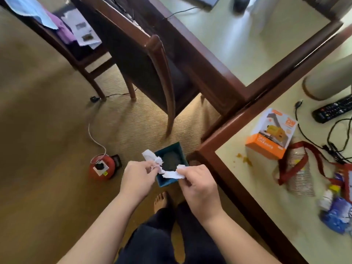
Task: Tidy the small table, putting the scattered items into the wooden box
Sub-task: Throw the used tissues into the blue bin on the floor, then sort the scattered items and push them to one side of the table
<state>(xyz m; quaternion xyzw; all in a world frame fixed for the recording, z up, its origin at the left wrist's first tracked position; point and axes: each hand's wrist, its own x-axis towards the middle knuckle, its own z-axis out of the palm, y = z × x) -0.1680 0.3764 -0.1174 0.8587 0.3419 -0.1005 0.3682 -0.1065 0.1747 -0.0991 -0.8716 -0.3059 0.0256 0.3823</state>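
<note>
Left hand: your left hand (139,178) pinches one end of the crumpled tissue (163,168).
Right hand: your right hand (198,185) grips the other end.
Below: teal bin (178,149) on the floor.

Both hands up front, pinching the same scrap

Bare forearms come in from the bottom edge and angle toward each other, so the hands meet near the middle of the view. The left hand (139,179) has its back to the camera, fingers (152,168) curled in with the tips pinched on one end of a crumpled white tissue (163,168). The right hand (198,184) sits just beside it, a bit lower, knuckles up, thumb and fingers nipping the other end. Wrists are fairly straight, hands close but not touching. Dark trouser legs and one bare foot (162,201) show below, between the arms.
</note>
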